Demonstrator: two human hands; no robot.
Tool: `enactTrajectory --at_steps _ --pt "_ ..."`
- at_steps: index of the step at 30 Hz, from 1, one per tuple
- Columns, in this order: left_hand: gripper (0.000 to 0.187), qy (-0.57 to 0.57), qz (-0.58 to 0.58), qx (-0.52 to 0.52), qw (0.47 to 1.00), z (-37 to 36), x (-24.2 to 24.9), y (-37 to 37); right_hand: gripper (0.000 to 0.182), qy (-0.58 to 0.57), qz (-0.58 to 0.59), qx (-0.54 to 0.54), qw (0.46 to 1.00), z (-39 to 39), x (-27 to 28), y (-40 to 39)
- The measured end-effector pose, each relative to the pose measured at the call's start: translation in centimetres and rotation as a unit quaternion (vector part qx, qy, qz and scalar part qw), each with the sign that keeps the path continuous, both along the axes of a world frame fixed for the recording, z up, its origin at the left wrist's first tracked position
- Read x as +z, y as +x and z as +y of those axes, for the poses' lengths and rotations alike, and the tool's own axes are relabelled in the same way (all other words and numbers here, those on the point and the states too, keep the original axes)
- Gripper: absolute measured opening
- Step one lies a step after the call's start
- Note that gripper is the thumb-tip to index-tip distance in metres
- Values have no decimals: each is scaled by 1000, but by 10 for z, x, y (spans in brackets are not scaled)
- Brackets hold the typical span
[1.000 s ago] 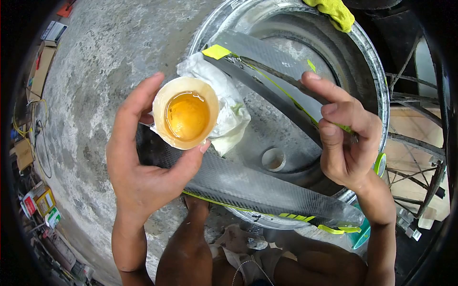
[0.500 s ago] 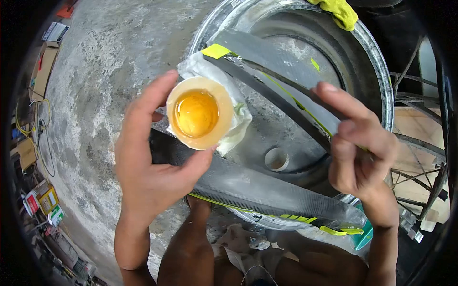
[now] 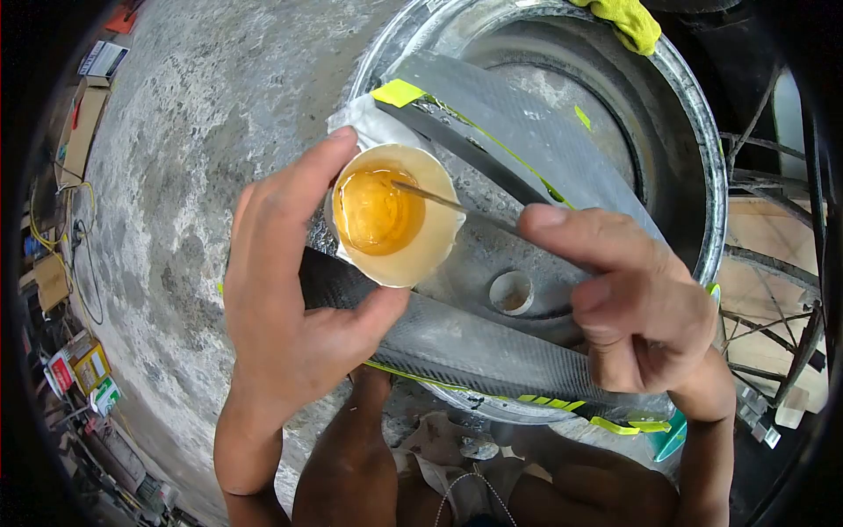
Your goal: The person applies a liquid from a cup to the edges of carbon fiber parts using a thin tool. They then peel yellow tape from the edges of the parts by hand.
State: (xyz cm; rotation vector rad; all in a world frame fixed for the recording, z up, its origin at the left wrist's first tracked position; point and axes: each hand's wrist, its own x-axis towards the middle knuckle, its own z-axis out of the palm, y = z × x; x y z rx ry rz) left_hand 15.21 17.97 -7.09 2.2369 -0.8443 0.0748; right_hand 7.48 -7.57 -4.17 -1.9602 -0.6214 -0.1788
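Note:
My left hand (image 3: 290, 263) is closed around a pale paper cup (image 3: 432, 235), thumb and fingers on opposite sides. The cup tips so that its inside faces me, and a clear amber liquid (image 3: 373, 220) lies in the bottom. Between the fingers of my right hand (image 3: 645, 303) is a thin dark stick (image 3: 483, 218), whose far tip dips into the liquid. Below the cup a dark carbon-fibre-patterned panel (image 3: 492, 338) with neon yellow tape along its edge lies across my front. Another dark panel (image 3: 544, 140), also taped yellow, lies beyond it.
The panels rest over a large round grey rim (image 3: 702, 114). A small cup (image 3: 511, 292) stands inside it. White cloth (image 3: 362, 119) lies behind my left hand. A yellow cloth or glove (image 3: 632, 28) hangs on the rim. Boxes (image 3: 88, 364) line the left; metal frames (image 3: 773, 263) stand right.
My right hand has moved left and the stick's tip has gone into the liquid. The cup has shifted slightly right and tilted, showing more of its inner wall.

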Motion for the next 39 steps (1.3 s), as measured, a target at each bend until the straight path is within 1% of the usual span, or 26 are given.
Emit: enactTrajectory --at_steps 1,3,7,9,10,11,12,13,15,17,22,25,27,31,37,39 --pt "81 -1 0 0 1000 0 -1 0 13 -1 0 0 1000 0 0 0" --pt "81 -23 -6 2 1000 0 -5 0 15 -74 1 -14 997 0 1 0" --pt "80 -8 -9 -2 1000 0 -4 0 15 -95 31 22 995 -3 2 0" --pt "81 1 -2 -4 1000 -1 -3 0 14 -20 56 -8 998 -4 6 -1" --pt "81 -1 -1 -3 1000 -1 -4 -1 16 -28 62 5 998 -11 9 0" --pt "81 -27 18 3 999 -1 -7 -1 16 -31 62 5 998 -13 7 -2" --pt "82 -53 38 8 998 -1 -9 -1 18 0 55 -35 998 -14 2 -5" --pt "82 -55 38 8 998 -1 -9 0 19 31 49 -76 995 -15 -2 -8" --pt "81 -85 82 18 993 -2 -8 1 22 21 38 -72 996 -21 -5 -5" --pt "81 -83 86 23 993 -4 -8 2 23 54 25 -89 994 -23 -10 -4" --pt "80 -80 91 23 992 -5 -9 5 23 -2 6 -96 995 -29 -16 -2" --pt "80 -79 97 24 992 -5 -10 5 22 -14 -2 -82 997 -29 -20 0" --pt "79 -90 93 24 991 -4 -12 5 19 -49 -27 -93 994 -28 -22 0" --pt "78 -96 96 29 990 -1 -13 4 17 -81 -16 -79 993 -30 -19 0" --pt "77 -124 108 31 986 6 -16 1 17 -104 -26 -65 992 -30 -15 0" --pt "78 -148 102 27 983 10 -18 1 16 -129 -31 -58 989 -30 -9 0"
